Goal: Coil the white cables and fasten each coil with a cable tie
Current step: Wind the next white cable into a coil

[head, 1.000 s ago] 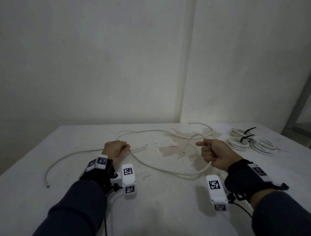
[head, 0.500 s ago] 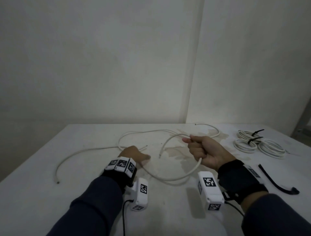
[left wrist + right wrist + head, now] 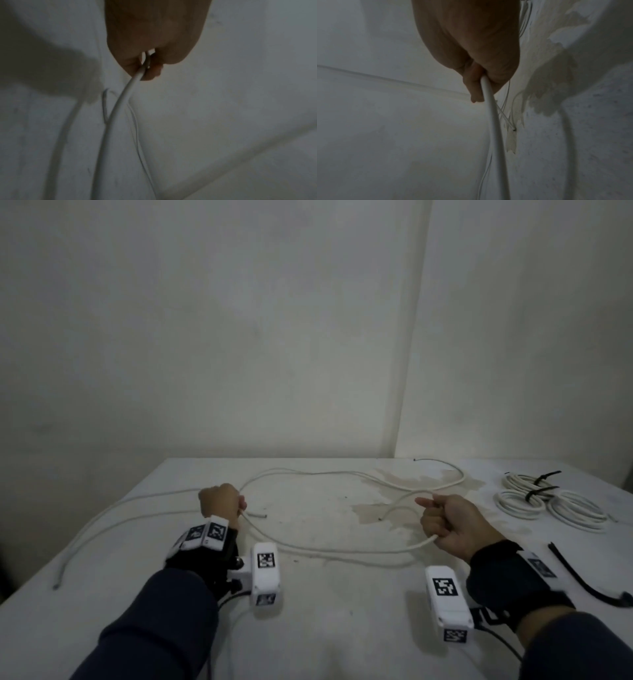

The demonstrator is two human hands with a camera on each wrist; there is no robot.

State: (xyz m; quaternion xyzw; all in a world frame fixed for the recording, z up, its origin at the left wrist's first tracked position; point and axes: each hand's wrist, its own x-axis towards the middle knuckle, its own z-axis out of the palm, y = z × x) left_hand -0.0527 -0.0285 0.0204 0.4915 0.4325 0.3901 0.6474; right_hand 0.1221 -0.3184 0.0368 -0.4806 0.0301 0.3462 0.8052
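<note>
A loose white cable (image 3: pixel 342 551) sags between my two hands over the white table (image 3: pixel 325 628). My left hand (image 3: pixel 222 503) grips it at the left, fingers curled round it (image 3: pixel 135 79). My right hand (image 3: pixel 445 523) holds the other part in a fist (image 3: pixel 488 92), with a short loop rising past the thumb and its free end (image 3: pixel 382 518) hanging near the table. Other loose white cables (image 3: pixel 137 508) trail across the far and left parts of the table. A black cable tie (image 3: pixel 582 577) lies to the right of my right wrist.
Three coils of white cable (image 3: pixel 548 501) bound with black ties lie at the far right. A brownish stain (image 3: pixel 373 508) marks the tabletop between my hands. Walls meet in a corner behind the table. The table's left edge (image 3: pixel 68 546) runs diagonally.
My hands have moved apart: the left slid left and gripped the cable, the right drew back to the right, stretching the cable into a wide shallow sag.
</note>
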